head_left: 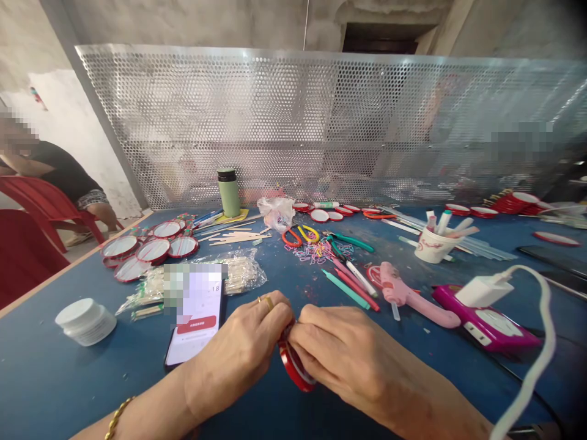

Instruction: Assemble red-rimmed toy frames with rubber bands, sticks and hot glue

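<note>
My left hand (254,333) and my right hand (351,351) meet at the front middle of the table. Between them is a small round disc with a shiny red rim (298,373), tilted on edge, its top hidden by my fingers. Both hands are closed on it, fingertips pressed close together at its upper edge. Left of my left hand, a phone (195,330) with a lit screen leans against clear bags of wooden sticks (243,273). Green and red pens (346,289) lie beyond my right hand.
A pink glue gun (413,296), purple power strip (486,324) and white cable (541,360) lie right. Red-rimmed white discs (153,250) are piled left, behind a white jar (86,322). Pliers (353,240), a pen cup (435,245) and green bottle (229,194) stand farther back. A person (59,165) sits left.
</note>
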The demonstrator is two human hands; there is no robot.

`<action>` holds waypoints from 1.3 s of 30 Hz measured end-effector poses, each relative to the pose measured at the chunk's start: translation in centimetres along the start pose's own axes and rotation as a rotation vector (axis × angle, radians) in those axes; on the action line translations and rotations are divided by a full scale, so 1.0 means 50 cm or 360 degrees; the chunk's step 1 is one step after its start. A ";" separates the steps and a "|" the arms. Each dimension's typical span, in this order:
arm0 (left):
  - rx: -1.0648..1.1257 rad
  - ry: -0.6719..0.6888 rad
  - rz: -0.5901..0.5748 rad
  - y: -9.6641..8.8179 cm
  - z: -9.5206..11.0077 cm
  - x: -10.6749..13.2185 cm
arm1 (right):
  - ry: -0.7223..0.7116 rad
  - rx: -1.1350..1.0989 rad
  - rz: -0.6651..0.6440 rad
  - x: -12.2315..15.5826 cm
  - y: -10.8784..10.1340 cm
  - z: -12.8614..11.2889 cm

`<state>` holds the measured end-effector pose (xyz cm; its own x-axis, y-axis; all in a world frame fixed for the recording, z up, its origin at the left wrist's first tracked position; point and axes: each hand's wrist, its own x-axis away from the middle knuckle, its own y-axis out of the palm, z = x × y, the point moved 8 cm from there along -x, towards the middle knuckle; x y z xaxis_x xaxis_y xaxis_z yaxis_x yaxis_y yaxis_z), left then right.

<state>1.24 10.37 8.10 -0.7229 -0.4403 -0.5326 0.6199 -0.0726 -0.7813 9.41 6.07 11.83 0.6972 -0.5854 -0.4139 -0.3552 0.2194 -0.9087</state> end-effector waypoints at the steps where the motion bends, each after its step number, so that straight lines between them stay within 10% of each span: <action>1: 0.0003 0.0002 0.0001 -0.001 0.000 0.000 | 0.0012 -0.0025 -0.0015 0.002 -0.001 0.003; 8: -0.0002 0.0011 0.0125 -0.010 -0.010 0.004 | 0.0292 -0.0122 0.0366 0.036 -0.049 0.068; 39: 0.0071 0.0079 0.0244 -0.013 0.001 0.008 | 0.0193 -0.0057 -0.0011 0.033 0.011 0.058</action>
<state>0.57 10.20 8.41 -0.6321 -0.4043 -0.6610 0.7364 -0.0480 -0.6748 12.15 7.47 10.50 0.6200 -0.6772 -0.3962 -0.3744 0.1884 -0.9079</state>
